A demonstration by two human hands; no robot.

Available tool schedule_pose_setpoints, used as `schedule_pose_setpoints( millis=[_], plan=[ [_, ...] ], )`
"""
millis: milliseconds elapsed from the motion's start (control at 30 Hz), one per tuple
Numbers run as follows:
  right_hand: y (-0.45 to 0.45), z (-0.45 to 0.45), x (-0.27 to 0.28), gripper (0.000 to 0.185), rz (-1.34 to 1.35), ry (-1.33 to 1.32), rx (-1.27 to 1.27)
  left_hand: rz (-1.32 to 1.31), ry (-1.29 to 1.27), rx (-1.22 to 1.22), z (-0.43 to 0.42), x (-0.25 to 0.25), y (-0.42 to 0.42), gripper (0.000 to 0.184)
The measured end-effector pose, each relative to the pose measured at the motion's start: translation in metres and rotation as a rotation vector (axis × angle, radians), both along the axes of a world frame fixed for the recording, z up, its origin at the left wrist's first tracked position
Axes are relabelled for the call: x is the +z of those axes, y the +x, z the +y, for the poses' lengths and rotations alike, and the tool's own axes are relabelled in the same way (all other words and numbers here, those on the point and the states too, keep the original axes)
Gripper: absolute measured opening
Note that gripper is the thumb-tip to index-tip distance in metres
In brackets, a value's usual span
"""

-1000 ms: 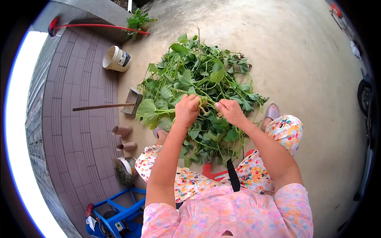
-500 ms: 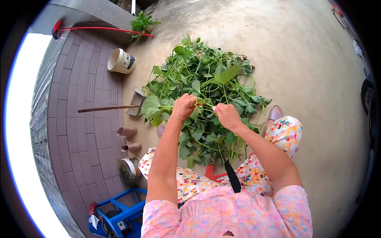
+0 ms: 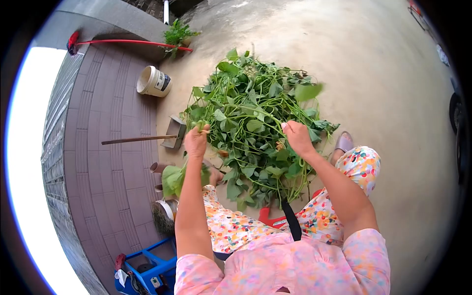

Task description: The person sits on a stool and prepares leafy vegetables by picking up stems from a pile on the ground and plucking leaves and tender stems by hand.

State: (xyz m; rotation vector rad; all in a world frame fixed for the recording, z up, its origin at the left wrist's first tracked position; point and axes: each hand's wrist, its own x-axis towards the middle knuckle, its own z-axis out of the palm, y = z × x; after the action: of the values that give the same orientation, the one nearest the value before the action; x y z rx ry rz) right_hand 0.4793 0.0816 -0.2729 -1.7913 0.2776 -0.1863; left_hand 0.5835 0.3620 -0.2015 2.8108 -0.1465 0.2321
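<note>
A large heap of green leafy vines [image 3: 260, 118] lies on the concrete floor in front of my feet. My left hand [image 3: 196, 142] is closed on leafy stems at the heap's left side, with broad leaves [image 3: 176, 179] hanging below it beside my forearm. At the right part of the heap, my right hand [image 3: 297, 136] pinches a long green vine stem that stretches up and left over the pile. A single leaf, slightly blurred, stands out above the right hand.
Left of the heap are a white bucket [image 3: 154, 81], a long-handled dustpan [image 3: 174, 132], boots [image 3: 158, 167] and a blue frame [image 3: 156, 268]. A red pole [image 3: 132, 42] and a potted plant [image 3: 177, 35] are at the upper left. Wheels show at the right edge.
My hands have moved apart, the left one going left and slightly down with its leafy stems. The right hand has shifted a little right, and the left-hand leaves now hang down.
</note>
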Motion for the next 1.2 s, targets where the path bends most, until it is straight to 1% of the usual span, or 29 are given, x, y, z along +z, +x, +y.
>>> schedule_pose_setpoints(
  millis=[33,67,100,133,167,233,267,333,367,400,433,467,500,533,567,633,667,700,767,800,833,867,900,967,1033,1100,1133,1167,1200],
  plan=[
    [0.000,0.001,0.003,0.030,0.006,0.045,-0.009,-0.029,0.037,-0.041,-0.015,0.003,-0.008,0.011],
    [-0.002,0.002,0.007,0.029,0.004,0.056,-0.009,-0.061,-0.080,-0.124,-0.019,-0.011,-0.010,0.010],
    [-0.003,0.002,0.010,0.029,0.003,0.054,-0.011,-0.021,-0.165,-0.141,-0.028,-0.022,-0.015,0.010],
    [-0.004,0.001,0.013,0.028,0.005,0.083,-0.001,0.027,-0.255,-0.147,-0.044,-0.021,-0.024,0.013],
    [-0.004,0.000,0.014,0.027,0.006,0.108,0.013,0.017,-0.414,-0.175,-0.043,-0.050,-0.019,0.018],
    [-0.003,0.000,0.007,0.026,0.009,0.152,0.040,0.140,-0.701,-0.141,-0.069,-0.059,-0.027,0.021],
    [-0.003,0.001,0.004,0.025,0.019,0.209,0.051,0.120,-0.672,-0.099,-0.080,-0.055,-0.030,0.021],
    [-0.002,0.000,0.010,0.025,0.027,0.197,0.075,0.105,-0.641,-0.056,-0.097,-0.043,-0.034,0.020],
    [-0.003,0.000,0.011,0.025,0.036,0.187,0.094,0.098,-0.617,-0.120,-0.103,-0.040,-0.032,0.014],
    [-0.003,0.000,0.011,0.025,0.039,0.189,0.095,0.091,-0.591,-0.185,-0.106,-0.041,-0.030,0.010],
    [-0.003,0.000,0.010,0.025,0.025,0.190,0.116,0.094,-0.589,-0.184,-0.106,-0.047,-0.028,0.010],
    [-0.002,0.000,0.009,0.026,0.009,0.190,0.136,0.048,-0.503,-0.296,-0.105,-0.055,-0.024,0.010],
    [-0.002,-0.001,0.011,0.026,0.012,0.192,0.131,0.004,-0.416,-0.410,-0.110,-0.052,-0.024,0.011],
    [-0.002,-0.003,0.012,0.026,0.011,0.175,0.118,-0.008,-0.379,-0.408,-0.111,-0.047,-0.028,0.011],
    [-0.002,-0.003,0.013,0.027,0.011,0.157,0.107,-0.040,-0.221,-0.375,-0.109,-0.042,-0.027,0.006],
    [-0.003,0.001,0.011,0.028,-0.021,0.097,0.129,-0.073,0.105,-0.404,-0.101,-0.035,-0.023,0.007],
    [-0.004,0.005,0.010,0.029,-0.058,0.038,0.159,-0.110,0.144,-0.457,-0.092,-0.046,-0.015,0.012],
    [-0.005,0.010,0.009,0.029,-0.058,0.039,0.163,-0.110,0.145,-0.454,-0.090,-0.047,-0.011,0.012],
    [-0.007,0.017,0.008,0.030,-0.023,-0.007,0.140,-0.121,0.283,-0.474,-0.088,-0.049,-0.006,0.007],
    [-0.007,0.018,0.009,0.030,-0.028,-0.020,0.129,-0.116,0.277,-0.478,-0.089,-0.049,-0.004,0.003],
    [-0.007,0.019,0.010,0.030,-0.029,-0.018,0.127,-0.117,0.279,-0.480,-0.089,-0.050,-0.004,0.003],
    [-0.007,0.020,0.012,0.031,-0.006,-0.034,0.119,-0.092,0.297,-0.472,-0.089,-0.050,-0.004,0.001],
    [-0.008,0.019,0.014,0.031,0.016,-0.051,0.112,-0.067,0.315,-0.463,-0.089,-0.051,-0.004,0.004],
    [-0.015,0.010,0.019,0.031,-0.007,-0.053,0.080,-0.001,0.208,-0.147,-0.056,-0.065,0.009,0.008],
    [-0.011,-0.010,0.010,0.031,-0.030,-0.072,0.036,0.061,0.272,-0.058,-0.018,-0.050,0.017,0.011],
    [-0.004,-0.017,-0.008,0.031,0.221,0.298,-0.024,-0.017,0.255,-0.052,-0.013,-0.037,0.015,0.014],
    [-0.001,-0.019,0.002,0.027,0.299,0.664,0.021,-0.070,0.169,-0.109,-0.025,-0.028,0.010,0.016],
    [0.001,-0.017,0.006,0.027,0.298,0.660,0.032,-0.127,0.082,-0.166,-0.043,-0.020,0.002,0.018],
    [0.000,-0.016,0.008,0.025,0.331,0.773,0.041,-0.108,0.039,-0.177,-0.062,-0.009,-0.009,0.012]
  ],
)
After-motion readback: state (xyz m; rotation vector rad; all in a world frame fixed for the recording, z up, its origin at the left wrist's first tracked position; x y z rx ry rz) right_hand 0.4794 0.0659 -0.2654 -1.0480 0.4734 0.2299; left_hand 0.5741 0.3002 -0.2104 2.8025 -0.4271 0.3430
